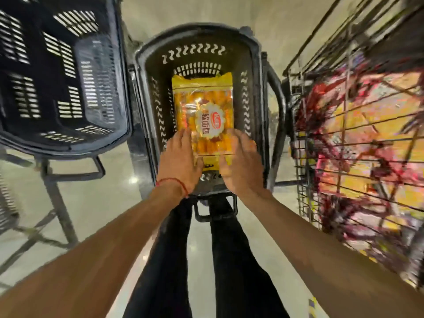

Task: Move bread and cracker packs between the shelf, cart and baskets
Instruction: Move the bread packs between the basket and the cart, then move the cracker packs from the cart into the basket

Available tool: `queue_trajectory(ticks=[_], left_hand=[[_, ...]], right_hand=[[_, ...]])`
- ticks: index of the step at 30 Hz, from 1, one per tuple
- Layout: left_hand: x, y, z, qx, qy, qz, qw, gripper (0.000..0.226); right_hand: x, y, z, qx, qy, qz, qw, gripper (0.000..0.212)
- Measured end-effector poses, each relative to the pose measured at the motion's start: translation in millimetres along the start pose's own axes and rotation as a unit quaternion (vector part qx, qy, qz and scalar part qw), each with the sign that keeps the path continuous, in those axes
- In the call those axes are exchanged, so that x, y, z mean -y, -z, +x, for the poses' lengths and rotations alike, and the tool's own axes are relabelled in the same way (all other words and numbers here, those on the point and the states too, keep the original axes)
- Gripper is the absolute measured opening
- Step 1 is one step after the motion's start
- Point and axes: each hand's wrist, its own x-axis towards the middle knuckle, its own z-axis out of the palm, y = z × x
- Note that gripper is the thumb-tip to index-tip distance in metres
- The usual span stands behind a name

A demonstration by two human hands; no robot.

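A yellow bread pack with a round white label lies lengthwise inside a dark plastic basket straight ahead of me. My left hand lies on the pack's near left edge, fingers straight. On the near right edge is my right hand, its fingers likewise extended over the pack. Whether the thumbs curl under the pack is hidden. The pack sits low in the basket, near its floor.
A second dark basket, with nothing visible in it, stands on a frame at the left. A wire cart at the right holds several yellow and red packs. Pale shiny floor lies between them; my dark-trousered legs are below.
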Motion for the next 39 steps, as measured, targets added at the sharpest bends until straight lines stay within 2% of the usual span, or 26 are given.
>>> queue_trajectory(ticks=[2,5,8,14,20,26,33,39], left_hand=[[-18,31,-27,-0.004,-0.014,0.053,0.999,0.076],[-44,70,-69,-0.018,-0.033,0.113,0.993,0.072],[-68,98,-110,-0.039,-0.065,0.173,0.982,0.071],[-102,121,-192,-0.082,-0.117,0.233,0.962,0.071],[-120,127,-245,-0.136,-0.126,0.227,0.956,0.071],[-136,135,-273,-0.185,-0.203,0.28,0.92,0.071],[-141,128,-301,-0.191,-0.283,0.272,0.9,0.071],[-177,111,-326,-0.18,-0.358,0.292,0.868,0.073]], right_hand=[[7,31,-28,-0.044,0.035,-0.001,0.998,0.065],[19,83,-67,-0.021,0.059,-0.093,0.994,0.065],[22,126,-105,-0.046,0.088,-0.148,0.984,0.062],[14,190,-179,-0.097,0.115,-0.14,0.979,0.06],[0,223,-232,-0.153,0.14,-0.118,0.971,0.062],[-4,226,-276,-0.219,0.11,-0.105,0.964,0.063],[-12,216,-343,-0.305,0.022,-0.115,0.945,0.062],[-44,222,-396,-0.329,-0.043,-0.134,0.934,0.062]])
